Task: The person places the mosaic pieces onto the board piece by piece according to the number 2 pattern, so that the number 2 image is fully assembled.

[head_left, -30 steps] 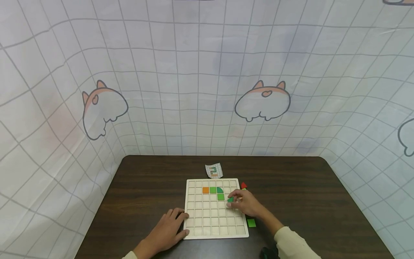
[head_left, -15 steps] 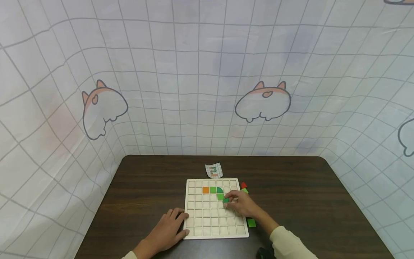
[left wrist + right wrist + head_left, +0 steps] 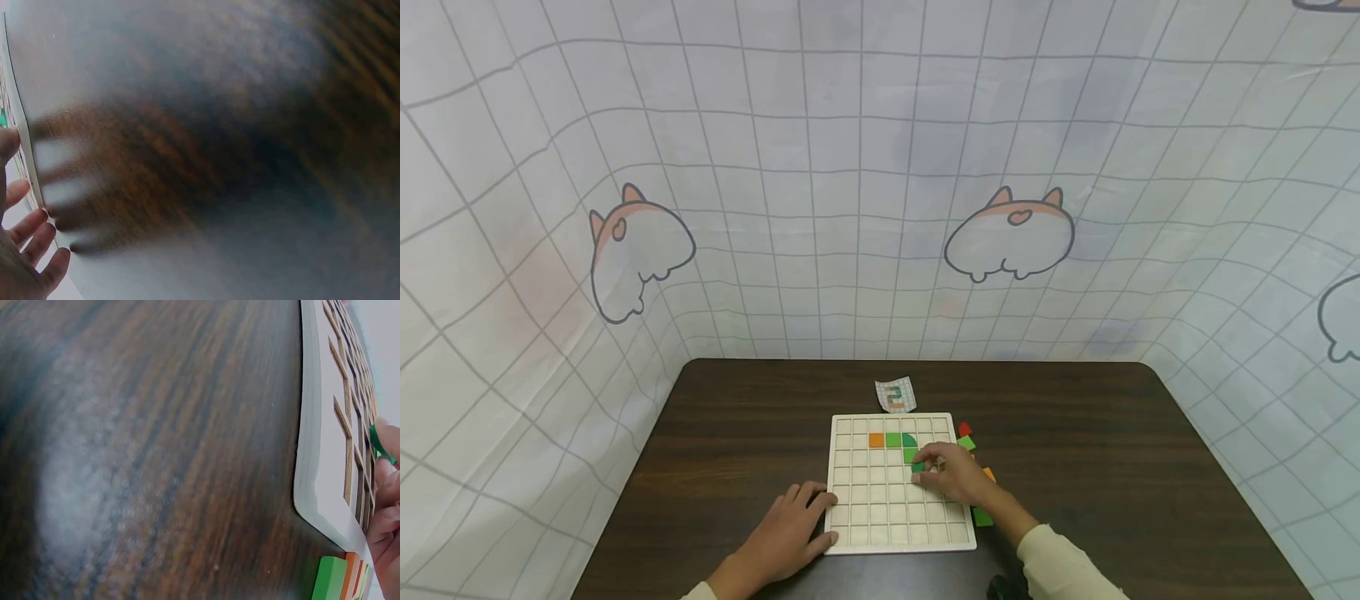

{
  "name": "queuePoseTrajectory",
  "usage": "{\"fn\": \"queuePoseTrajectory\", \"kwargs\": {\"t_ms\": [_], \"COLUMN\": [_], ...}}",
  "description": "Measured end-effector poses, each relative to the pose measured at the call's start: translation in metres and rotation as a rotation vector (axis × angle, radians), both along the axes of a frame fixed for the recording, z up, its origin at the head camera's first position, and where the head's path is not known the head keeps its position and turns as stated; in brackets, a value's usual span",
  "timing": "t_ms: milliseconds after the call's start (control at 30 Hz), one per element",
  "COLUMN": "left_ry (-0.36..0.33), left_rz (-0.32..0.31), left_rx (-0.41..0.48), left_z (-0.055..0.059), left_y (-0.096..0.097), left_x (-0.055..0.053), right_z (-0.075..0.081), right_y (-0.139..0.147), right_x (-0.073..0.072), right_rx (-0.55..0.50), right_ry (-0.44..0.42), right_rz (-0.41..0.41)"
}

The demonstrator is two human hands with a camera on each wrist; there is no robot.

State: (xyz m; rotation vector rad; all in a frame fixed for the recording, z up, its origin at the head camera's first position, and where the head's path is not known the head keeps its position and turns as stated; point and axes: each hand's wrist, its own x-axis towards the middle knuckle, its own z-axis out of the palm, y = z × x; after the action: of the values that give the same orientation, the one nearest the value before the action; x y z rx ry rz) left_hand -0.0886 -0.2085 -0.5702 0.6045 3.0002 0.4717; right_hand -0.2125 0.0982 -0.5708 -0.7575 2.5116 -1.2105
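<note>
Head view: my right grip (image 3: 957,473) pinches a dark green piece (image 3: 917,468) between thumb and fingertips over the board (image 3: 887,536), just on my side of the lower green tile (image 3: 911,455). Whether the piece touches the board, I cannot tell. A fingertip pinch, I judge, suits such small, close-set cells. My left grip (image 3: 792,527) holds nothing; its fingers lie spread at the board's left edge, probably to stop it sliding on the table (image 3: 737,408).

One row already has an orange tile (image 3: 877,440), an upper green tile (image 3: 892,440) and a quarter-round (image 3: 909,439), the lower green tile sitting next to the last. Just beyond the board lies a card (image 3: 896,395) (its printed figure is too small to read fully), presumably there for glancing at. Spares, including a red piece (image 3: 965,429) and an orange spare (image 3: 989,474), lie along the right edge, likely for short reaches.
</note>
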Motion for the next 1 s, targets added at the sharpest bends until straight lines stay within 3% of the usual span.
{"fn": "queuePoseTrajectory", "kwargs": {"t_ms": [667,1000], "left_ry": [-0.035,-0.016], "left_rz": [0.002,0.008], "left_rx": [0.006,-0.004], "left_z": [0.0038,0.0054], "left_y": [0.0008,0.0022], "left_x": [0.0004,0.0006], "right_z": [-0.0028,-0.0029], "right_y": [0.0005,0.0003], "right_x": [-0.0008,-0.0009], "right_rx": [0.022,0.031], "right_ry": [0.018,0.033], "right_rz": [-0.022,-0.039]}}
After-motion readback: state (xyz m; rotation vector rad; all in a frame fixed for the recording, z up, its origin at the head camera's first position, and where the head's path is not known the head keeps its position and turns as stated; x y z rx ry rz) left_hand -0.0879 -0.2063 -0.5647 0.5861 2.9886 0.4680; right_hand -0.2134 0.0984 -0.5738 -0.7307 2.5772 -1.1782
